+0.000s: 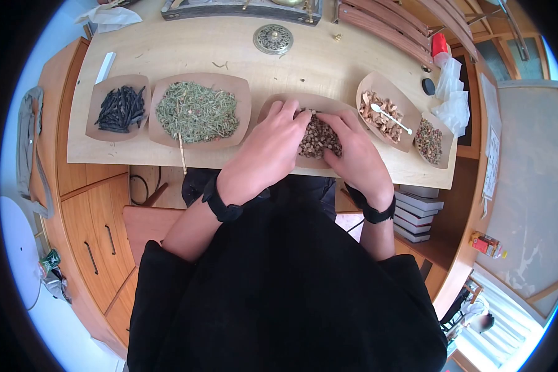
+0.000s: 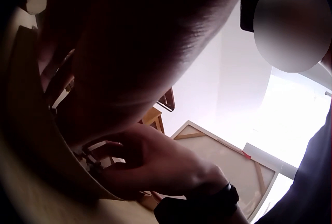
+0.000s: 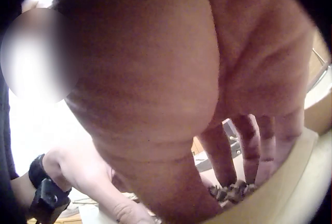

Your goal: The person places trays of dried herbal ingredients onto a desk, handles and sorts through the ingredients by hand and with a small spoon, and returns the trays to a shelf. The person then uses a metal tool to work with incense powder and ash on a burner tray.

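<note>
In the head view, both hands reach into a brown paper tray [image 1: 278, 106] of small brown chopped pieces [image 1: 316, 137]. My left hand [image 1: 263, 149] is at its left side, fingers bent down over the rim into the pieces. Opposite, my right hand [image 1: 361, 155] has its fingers and thumb spread apart, touching the pieces. Fingertips are partly hidden among them. The right wrist view shows long, loosely bent fingers of the right hand [image 3: 155, 78] reaching brown pieces [image 3: 233, 192]. In the dark left wrist view, the right hand [image 2: 155, 167] lies beyond the left one [image 2: 119, 52].
Left are trays of dark sticks [image 1: 121, 108] and green dried herb [image 1: 198, 111], with a thin stick [image 1: 181, 152] over the edge. Right are trays of pale slices [image 1: 378, 115] with a white spoon [image 1: 390, 118] and of mixed bits [image 1: 429, 142]. Behind lies a round metal lid [image 1: 273, 39].
</note>
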`<control>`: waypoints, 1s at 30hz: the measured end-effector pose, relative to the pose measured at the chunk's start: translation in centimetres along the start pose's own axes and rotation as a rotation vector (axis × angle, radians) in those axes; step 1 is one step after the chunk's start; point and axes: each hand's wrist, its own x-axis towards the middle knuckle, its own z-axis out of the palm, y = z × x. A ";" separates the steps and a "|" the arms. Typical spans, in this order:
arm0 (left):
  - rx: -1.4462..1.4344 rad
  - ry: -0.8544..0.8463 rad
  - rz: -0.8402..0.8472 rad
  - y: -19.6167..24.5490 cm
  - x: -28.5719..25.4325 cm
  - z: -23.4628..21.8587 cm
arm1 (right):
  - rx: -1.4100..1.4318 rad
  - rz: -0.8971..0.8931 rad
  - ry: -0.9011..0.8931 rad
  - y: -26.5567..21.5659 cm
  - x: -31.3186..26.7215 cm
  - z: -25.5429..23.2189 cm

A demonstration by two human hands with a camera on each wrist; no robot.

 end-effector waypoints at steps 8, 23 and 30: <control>-0.210 0.083 -0.045 -0.2 0.3 0.8 | 0.123 0.039 0.078 0.1 0.7 1.1; -0.660 0.139 -0.183 0.6 0.2 -0.3 | 0.572 -0.029 0.208 2.0 0.0 1.4; -1.031 0.081 -0.154 -0.3 -0.2 -0.2 | 0.664 -0.031 0.211 1.1 -0.4 0.2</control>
